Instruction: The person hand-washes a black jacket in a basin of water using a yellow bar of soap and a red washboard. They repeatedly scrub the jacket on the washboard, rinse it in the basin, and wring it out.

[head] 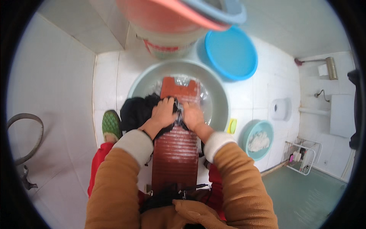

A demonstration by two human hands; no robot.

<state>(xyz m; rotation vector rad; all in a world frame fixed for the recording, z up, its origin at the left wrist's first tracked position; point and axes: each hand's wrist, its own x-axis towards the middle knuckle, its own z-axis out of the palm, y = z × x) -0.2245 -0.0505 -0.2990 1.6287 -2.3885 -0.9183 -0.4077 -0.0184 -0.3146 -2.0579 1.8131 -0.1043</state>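
A reddish-brown ribbed washboard (175,160) leans from my lap into a large pale green-grey basin (221,106). Both hands grip a wet black garment (135,113) on the board's upper half. My left hand (164,113) has its fingers curled over the cloth, and my right hand (194,116) clasps it close by on the right, slightly blurred. Whitish suds show on the cloth between the hands and along the ridges. Most of the garment bunches to the left, over the basin's rim. Water glistens in the basin behind the board.
Behind the basin stand a white bucket (171,47) with a pink basin (160,14) on top and a bright blue basin (231,54). To the right are green soap (233,126), a small teal basin (270,146) holding white cloth, a squat toilet (279,108) and a wire rack (304,156).
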